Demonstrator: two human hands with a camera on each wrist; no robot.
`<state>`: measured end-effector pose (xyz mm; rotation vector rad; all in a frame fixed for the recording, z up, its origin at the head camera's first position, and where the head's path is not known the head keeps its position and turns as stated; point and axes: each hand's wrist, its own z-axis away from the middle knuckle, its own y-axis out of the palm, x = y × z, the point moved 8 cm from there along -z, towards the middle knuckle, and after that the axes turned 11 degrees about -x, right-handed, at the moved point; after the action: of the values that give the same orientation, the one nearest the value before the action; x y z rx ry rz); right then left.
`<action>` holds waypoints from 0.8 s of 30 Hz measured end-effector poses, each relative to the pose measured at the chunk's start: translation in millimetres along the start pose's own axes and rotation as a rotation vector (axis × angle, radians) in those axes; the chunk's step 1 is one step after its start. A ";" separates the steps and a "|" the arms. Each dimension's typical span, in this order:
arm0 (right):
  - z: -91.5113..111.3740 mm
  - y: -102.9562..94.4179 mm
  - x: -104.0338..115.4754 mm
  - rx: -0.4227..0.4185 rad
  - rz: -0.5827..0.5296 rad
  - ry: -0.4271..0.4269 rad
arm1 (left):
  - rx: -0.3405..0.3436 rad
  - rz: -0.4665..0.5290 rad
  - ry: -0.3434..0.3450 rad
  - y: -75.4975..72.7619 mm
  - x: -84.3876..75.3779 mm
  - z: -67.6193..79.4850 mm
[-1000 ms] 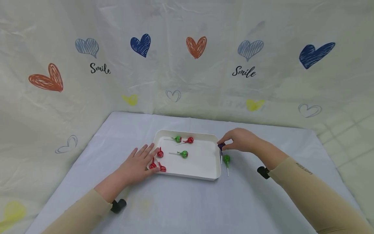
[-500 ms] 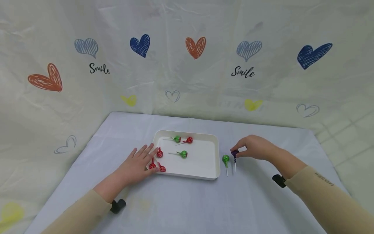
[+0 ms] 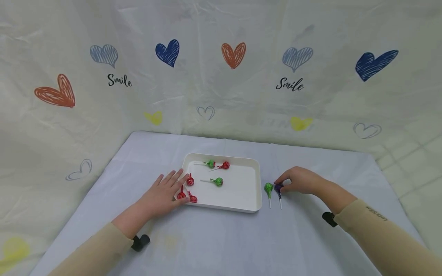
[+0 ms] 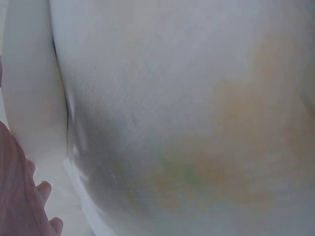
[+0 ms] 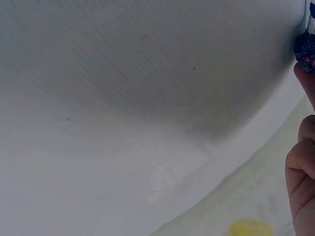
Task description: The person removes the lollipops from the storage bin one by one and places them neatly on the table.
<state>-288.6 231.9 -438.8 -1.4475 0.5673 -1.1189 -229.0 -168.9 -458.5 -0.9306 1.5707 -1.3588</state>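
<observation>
My right hand [image 3: 299, 181] pinches the head of a purple lollipop [image 3: 278, 188] between thumb and fingertips, right of the tray. The lollipop's stick points toward me, side by side with a green lollipop [image 3: 268, 188] on the cloth. In the right wrist view the dark wrapped head [image 5: 306, 51] shows at a fingertip. My left hand [image 3: 162, 196] lies with spread, straight fingers over the left edge of the white tray [image 3: 238, 191]. Near those fingers sit several red lollipops [image 3: 190, 180] in the tray. Farther in are a green lollipop [image 3: 217, 181], another green one [image 3: 210, 163] and a red one [image 3: 225, 165].
A white cloth [image 3: 221, 241] covers the table. Behind it hangs a pale sheet [image 3: 248, 99] printed with hearts and "Smile". Dark wrist cameras sit on the left wrist [image 3: 140, 243] and right wrist [image 3: 329, 219].
My right hand has carried the purple lollipop from the tray's right edge rightward past the green one, then lowered it beside that green lollipop. The left hand has stayed in place.
</observation>
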 end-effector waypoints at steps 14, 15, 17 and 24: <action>2.4 -3.5 2.4 -0.045 -0.038 -0.033 | 0.018 -0.006 -0.012 -3.2 -2.7 0.8; 2.9 -5.2 2.7 -0.052 -0.040 -0.035 | 0.019 -0.005 -0.012 -3.3 -2.8 1.0; 3.8 -9.1 2.4 -0.065 -0.042 -0.025 | 0.019 0.000 -0.014 -3.8 -2.9 1.1; 5.1 -18.6 2.7 -0.071 -0.040 0.002 | 0.003 0.010 0.002 -3.9 -3.4 1.0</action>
<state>-287.7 236.2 -419.8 -1.5252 0.5872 -1.1413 -226.8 -166.7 -454.2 -0.9181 1.5724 -1.3555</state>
